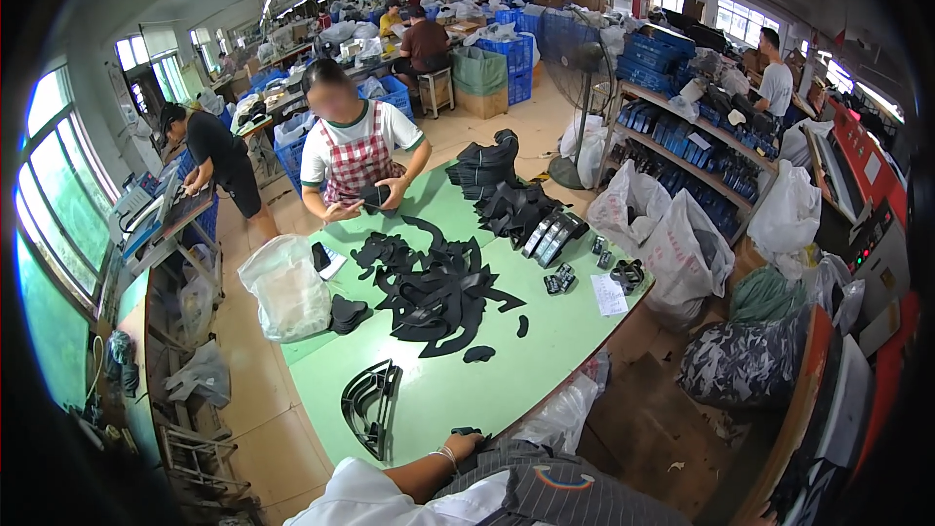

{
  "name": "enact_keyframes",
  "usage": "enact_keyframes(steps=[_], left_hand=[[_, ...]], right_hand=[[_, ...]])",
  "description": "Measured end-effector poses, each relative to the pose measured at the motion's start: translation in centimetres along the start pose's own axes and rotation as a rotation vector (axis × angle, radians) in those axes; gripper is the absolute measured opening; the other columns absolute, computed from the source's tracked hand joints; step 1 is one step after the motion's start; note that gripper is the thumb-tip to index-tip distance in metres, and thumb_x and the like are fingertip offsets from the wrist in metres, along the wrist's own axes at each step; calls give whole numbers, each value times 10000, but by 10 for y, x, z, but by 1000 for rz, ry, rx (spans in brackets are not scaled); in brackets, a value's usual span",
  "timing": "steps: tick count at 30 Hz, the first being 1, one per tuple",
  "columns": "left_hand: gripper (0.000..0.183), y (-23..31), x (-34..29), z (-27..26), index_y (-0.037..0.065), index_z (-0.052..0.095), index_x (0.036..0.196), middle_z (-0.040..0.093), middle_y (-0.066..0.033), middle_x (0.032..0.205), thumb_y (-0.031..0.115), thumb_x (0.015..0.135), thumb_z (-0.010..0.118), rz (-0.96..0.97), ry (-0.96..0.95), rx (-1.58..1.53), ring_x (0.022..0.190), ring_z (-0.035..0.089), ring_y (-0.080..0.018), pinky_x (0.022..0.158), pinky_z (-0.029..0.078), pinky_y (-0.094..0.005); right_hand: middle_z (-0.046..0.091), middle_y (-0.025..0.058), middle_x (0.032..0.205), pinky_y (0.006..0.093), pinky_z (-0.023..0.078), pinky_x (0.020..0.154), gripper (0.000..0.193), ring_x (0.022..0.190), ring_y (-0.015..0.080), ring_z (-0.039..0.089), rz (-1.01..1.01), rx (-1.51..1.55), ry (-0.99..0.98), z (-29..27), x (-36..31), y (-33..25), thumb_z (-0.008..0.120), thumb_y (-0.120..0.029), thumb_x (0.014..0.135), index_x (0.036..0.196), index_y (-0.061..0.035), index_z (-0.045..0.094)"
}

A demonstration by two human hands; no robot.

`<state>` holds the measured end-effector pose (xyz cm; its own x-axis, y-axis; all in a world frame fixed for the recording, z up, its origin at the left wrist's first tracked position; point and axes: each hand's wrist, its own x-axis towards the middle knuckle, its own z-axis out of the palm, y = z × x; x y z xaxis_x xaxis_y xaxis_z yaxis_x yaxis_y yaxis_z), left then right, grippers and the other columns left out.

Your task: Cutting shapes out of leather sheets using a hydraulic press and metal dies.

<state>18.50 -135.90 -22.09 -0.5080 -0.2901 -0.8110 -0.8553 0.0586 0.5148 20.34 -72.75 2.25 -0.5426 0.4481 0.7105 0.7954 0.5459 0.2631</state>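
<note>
My left hand [468, 443] lies at the near edge of the green table [458, 385], a thin bracelet on its wrist. Its fingers curl beside a small dark piece [466, 431]; whether they grip it I cannot tell. My right hand is out of sight, and grey striped cloth [555, 487] covers the bottom of the view. A black curved frame [370, 407] rests on the table left of my hand. Farther out spreads a heap of black cut pieces [438, 292].
Across the table a person in a checked apron [355, 151] holds a black piece [375, 197]. Stacks of black parts [502, 185], small clips [560, 281] and a paper slip [609, 294] lie to the right. Plastic bags [287, 287] [672, 244] flank the table, with shelves [701, 146] and a fan [584, 63] behind.
</note>
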Motion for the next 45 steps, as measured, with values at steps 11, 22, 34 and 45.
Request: enact_keyframes(steps=[11, 22, 34, 45], left_hand=[[231, 0, 14, -2, 33, 672, 974, 677, -51, 915, 230, 860, 638, -104, -6, -249, 821, 614, -203, 714, 475, -343], [412, 147, 6, -119, 55, 535, 1245, 597, -125, 1228, 284, 909, 606, 174, 37, -1166, 1033, 622, -279, 890, 481, -398], [1109, 64, -122, -134, 125, 98, 1520, 392, -198, 1430, 374, 699, 801, 989, -424, 1108, 1232, 484, -356, 1017, 401, -429], [628, -29, -137, -93, -12, 210, 1467, 200, -197, 1540, 149, 908, 445, 1575, -284, 782, 1406, 277, -284, 1111, 277, -452]], right_hand=[[641, 127, 769, 472, 405, 641, 509, 741, 330, 581, 23, 76, -15, 14, -1, 18, 564, -564, 821, 746, -74, 680], [659, 63, 689, 467, 432, 577, 379, 675, 292, 629, 8, -43, 94, 7, -11, 17, 635, -539, 753, 718, -168, 705], [659, 38, 679, 442, 419, 543, 354, 627, 275, 612, -35, -43, 159, 14, 1, 13, 636, -531, 742, 708, -187, 710], [628, 24, 635, 419, 405, 517, 338, 586, 260, 586, -117, -80, 315, -9, -6, 24, 634, -501, 786, 654, -197, 699]])
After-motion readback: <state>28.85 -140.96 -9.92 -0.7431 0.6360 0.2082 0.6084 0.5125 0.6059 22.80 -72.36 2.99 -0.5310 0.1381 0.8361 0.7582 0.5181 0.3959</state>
